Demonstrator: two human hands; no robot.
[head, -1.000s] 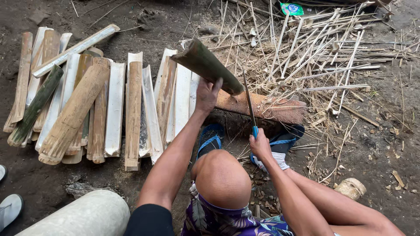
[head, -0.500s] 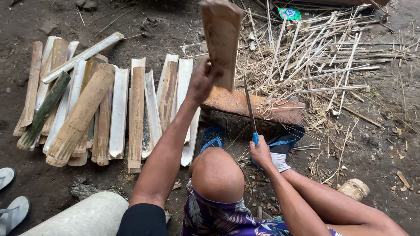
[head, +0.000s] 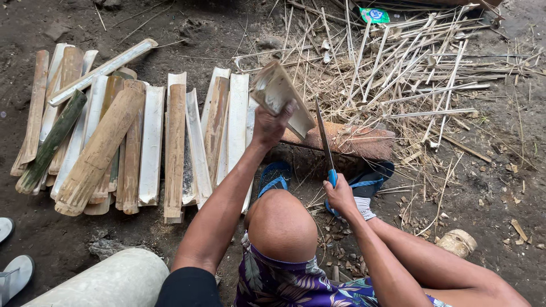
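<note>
1. Blue-handled knife [head: 325, 149] is what I see my right hand [head: 340, 196] clenched around, blade up.
2. My left hand [head: 269, 126] grips a split bamboo piece [head: 281, 96] over the log [head: 347, 140].
3. Bamboo slats [head: 151, 142] lie left.
4. Green packet [head: 373, 15] sits far off among thin strips [head: 398, 68].

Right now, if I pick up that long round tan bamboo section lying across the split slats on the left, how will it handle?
The round tan bamboo section looks stiff, not floppy: it spans the pale split bamboo slats without sagging. Its open end suggests it is hollow, so probably light for its size. Being round and resting tilted on uneven slats, it may roll sideways if nudged.
</note>
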